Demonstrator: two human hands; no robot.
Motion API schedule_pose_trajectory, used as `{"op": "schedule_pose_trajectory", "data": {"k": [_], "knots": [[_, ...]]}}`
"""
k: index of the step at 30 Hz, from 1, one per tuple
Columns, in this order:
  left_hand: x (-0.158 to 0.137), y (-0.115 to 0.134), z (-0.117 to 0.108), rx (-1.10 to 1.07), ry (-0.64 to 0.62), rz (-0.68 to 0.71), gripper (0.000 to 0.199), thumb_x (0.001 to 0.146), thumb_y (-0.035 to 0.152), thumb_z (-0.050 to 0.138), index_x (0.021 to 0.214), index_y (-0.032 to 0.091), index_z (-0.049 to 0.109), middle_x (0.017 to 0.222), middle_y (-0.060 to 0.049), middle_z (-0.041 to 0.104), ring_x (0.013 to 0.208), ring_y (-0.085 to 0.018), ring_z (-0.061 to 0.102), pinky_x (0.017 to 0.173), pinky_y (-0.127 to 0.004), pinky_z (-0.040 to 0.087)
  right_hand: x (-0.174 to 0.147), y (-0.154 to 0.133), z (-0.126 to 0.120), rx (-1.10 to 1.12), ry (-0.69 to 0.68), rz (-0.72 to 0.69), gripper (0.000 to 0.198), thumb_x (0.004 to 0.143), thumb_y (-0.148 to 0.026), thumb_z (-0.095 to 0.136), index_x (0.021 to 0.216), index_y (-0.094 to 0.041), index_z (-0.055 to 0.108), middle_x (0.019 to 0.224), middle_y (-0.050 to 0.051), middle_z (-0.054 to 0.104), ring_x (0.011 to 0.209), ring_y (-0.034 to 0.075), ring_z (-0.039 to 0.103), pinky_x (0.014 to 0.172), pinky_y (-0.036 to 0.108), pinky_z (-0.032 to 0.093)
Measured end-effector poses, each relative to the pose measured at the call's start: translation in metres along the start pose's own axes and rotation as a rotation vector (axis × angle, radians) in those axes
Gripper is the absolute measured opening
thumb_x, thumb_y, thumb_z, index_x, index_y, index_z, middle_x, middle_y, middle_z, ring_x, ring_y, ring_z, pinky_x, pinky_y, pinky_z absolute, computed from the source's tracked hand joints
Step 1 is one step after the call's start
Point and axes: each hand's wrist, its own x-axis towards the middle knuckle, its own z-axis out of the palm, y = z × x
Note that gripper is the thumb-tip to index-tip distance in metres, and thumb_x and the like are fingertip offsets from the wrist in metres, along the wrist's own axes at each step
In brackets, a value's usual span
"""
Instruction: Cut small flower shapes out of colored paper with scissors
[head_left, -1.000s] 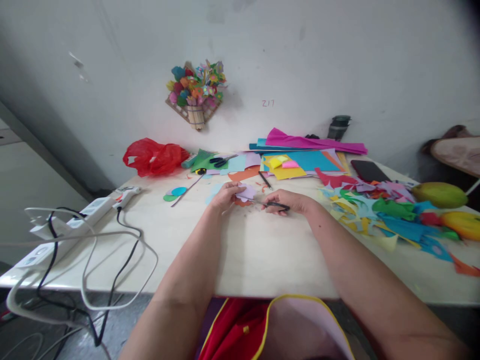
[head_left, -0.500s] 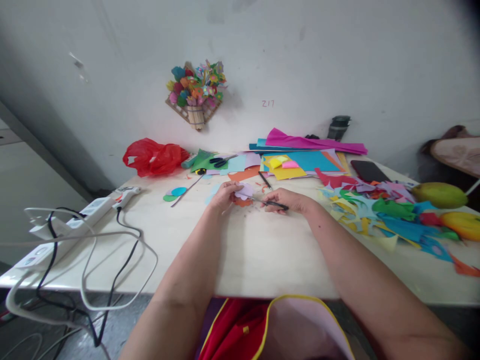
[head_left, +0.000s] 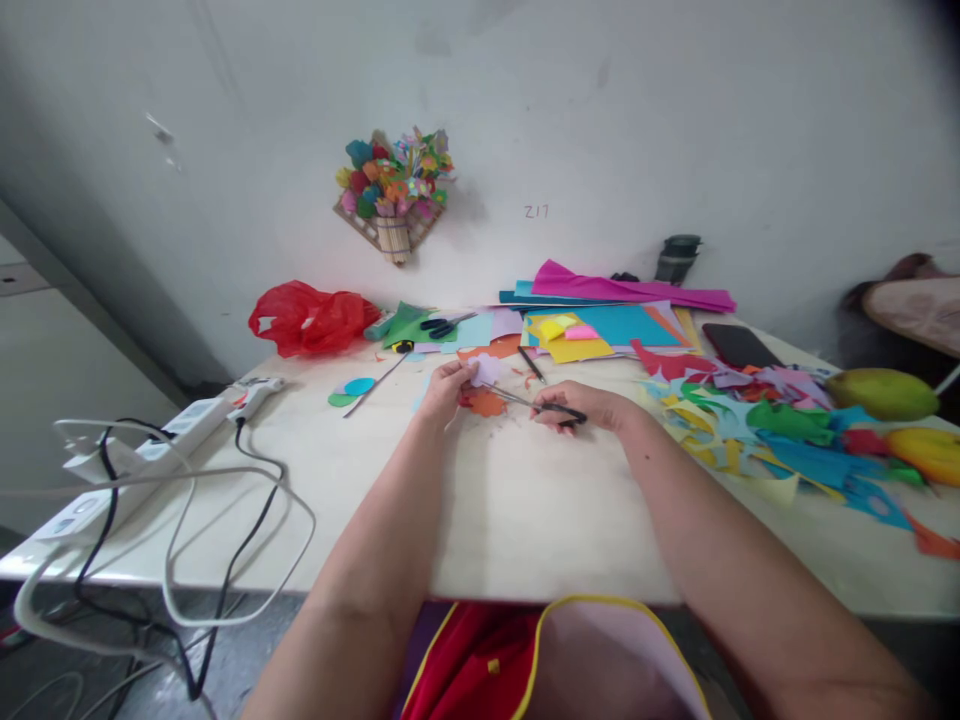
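Note:
Between the fingers of my left hand point(head_left: 448, 392) is a lilac paper cutout point(head_left: 486, 370) with a scalloped edge. My right hand point(head_left: 574, 405) is closed around the black handles of a pair of scissors point(head_left: 561, 412). Their metal blades point left, with the tips at the lower edge of the lilac paper. Whether the blades touch the paper I cannot tell. Just below lies an orange paper cutout point(head_left: 486, 402) on the table, partly hidden by the blades. A black pen point(head_left: 532, 365) and small orange scraps lie beyond my right hand.
Coloured paper scraps point(head_left: 795, 415) spread over the table's right side, near a phone point(head_left: 741, 345). Paper sheets point(head_left: 615, 325) and a second pair of scissors point(head_left: 442, 327) lie at the back. A red plastic bag point(head_left: 311, 318) sits back left. Cables and a power strip point(head_left: 142, 460) occupy the left.
The scissors and my right hand have shifted slightly right and down, and the blades look more spread. The lilac paper has turned a little and sits slightly further left, uncovering more of the orange cutout.

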Motion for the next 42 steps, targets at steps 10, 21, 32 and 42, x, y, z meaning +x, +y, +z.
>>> {"op": "schedule_pose_trajectory", "data": {"k": [10, 21, 32, 42], "knots": [[-0.002, 0.002, 0.009, -0.036, 0.043, 0.013, 0.040, 0.050, 0.035, 0.085, 0.072, 0.012, 0.060, 0.065, -0.003, 0.066, 0.060, -0.016, 0.064, 0.059, -0.028, 0.054, 0.016, 0.013, -0.002, 0.342, 0.395, -0.139, 0.035, 0.062, -0.029, 0.077, 0.089, -0.015, 0.059, 0.062, 0.001, 0.064, 0.045, 0.009, 0.053, 0.047, 0.022, 0.042], [-0.004, -0.012, 0.034, -0.030, 0.016, -0.041, 0.034, 0.055, 0.032, 0.082, 0.063, 0.014, 0.054, 0.063, 0.001, 0.060, 0.060, -0.009, 0.059, 0.066, -0.025, 0.051, 0.029, -0.010, 0.026, 0.521, 0.582, -0.190, 0.042, 0.049, -0.019, 0.081, 0.082, -0.019, 0.054, 0.063, -0.003, 0.061, 0.053, 0.012, 0.058, 0.054, 0.026, 0.046], [-0.007, -0.011, 0.029, -0.002, -0.088, -0.169, 0.030, 0.052, 0.022, 0.078, 0.065, 0.015, 0.052, 0.060, 0.001, 0.059, 0.057, -0.014, 0.062, 0.062, -0.029, 0.053, 0.029, -0.005, 0.015, 0.495, 0.706, -0.255, 0.047, 0.046, -0.026, 0.079, 0.086, -0.019, 0.055, 0.056, -0.006, 0.056, 0.052, 0.011, 0.053, 0.055, 0.026, 0.045], [-0.011, -0.006, 0.029, 0.228, -0.180, -0.125, 0.032, 0.056, 0.036, 0.080, 0.065, 0.012, 0.060, 0.056, -0.004, 0.062, 0.047, -0.011, 0.055, 0.046, -0.022, 0.039, 0.028, -0.006, 0.014, 0.328, 0.607, -0.280, 0.038, 0.049, -0.020, 0.072, 0.084, -0.017, 0.058, 0.059, -0.005, 0.058, 0.054, 0.011, 0.053, 0.054, 0.026, 0.044]]}}
